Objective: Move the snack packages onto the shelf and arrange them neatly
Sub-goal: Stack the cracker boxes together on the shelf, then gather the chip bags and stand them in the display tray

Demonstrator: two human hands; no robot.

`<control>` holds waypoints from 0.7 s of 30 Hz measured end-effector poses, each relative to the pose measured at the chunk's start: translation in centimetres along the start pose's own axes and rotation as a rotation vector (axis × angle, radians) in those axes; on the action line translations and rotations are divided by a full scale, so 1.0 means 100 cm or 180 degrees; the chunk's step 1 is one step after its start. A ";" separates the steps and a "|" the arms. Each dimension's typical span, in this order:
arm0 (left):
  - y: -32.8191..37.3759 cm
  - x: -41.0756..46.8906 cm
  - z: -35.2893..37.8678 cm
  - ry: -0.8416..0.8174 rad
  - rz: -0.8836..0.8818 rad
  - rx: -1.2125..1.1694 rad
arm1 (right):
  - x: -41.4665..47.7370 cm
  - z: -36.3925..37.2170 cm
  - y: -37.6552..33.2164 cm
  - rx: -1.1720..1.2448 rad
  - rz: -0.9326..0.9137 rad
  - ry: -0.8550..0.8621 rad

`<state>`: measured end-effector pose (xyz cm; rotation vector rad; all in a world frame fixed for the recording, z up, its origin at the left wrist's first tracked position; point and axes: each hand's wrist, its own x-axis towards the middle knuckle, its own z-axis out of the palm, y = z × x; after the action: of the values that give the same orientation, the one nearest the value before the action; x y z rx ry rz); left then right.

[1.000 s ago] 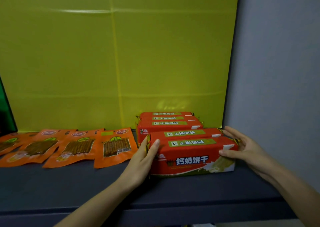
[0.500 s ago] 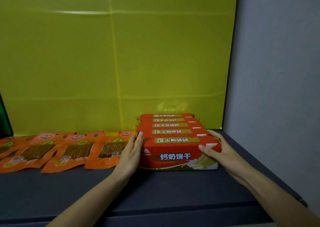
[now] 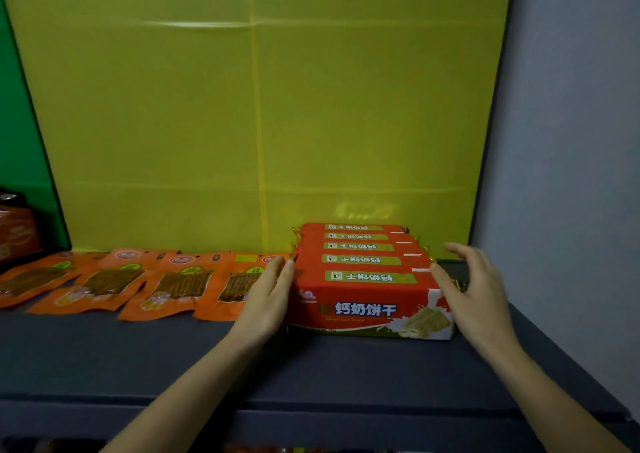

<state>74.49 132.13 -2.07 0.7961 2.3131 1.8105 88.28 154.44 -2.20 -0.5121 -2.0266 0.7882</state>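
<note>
— Five red packs [image 3: 367, 279] sit on the shelf [image 3: 138, 359], right corner. Neat?
— Nearly. Left hand [image 3: 266, 300] flat on their end, right hand [image 3: 478, 297] open beside. Squeeze both ends gently, evenly.

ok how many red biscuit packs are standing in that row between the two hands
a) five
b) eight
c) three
a: five green label strips show on top of the red biscuit packs, one per pack, lined up side by side from the front pack back toward the yellow panel.
</note>
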 end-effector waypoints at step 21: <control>-0.065 -0.180 -0.330 0.1823 -0.0065 0.4394 | -0.154 0.260 -0.288 0.0348 -0.2961 -0.2539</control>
<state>75.07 93.97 -2.78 0.2430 3.7841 0.1074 72.83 115.68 -1.87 0.9178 -2.5233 0.5210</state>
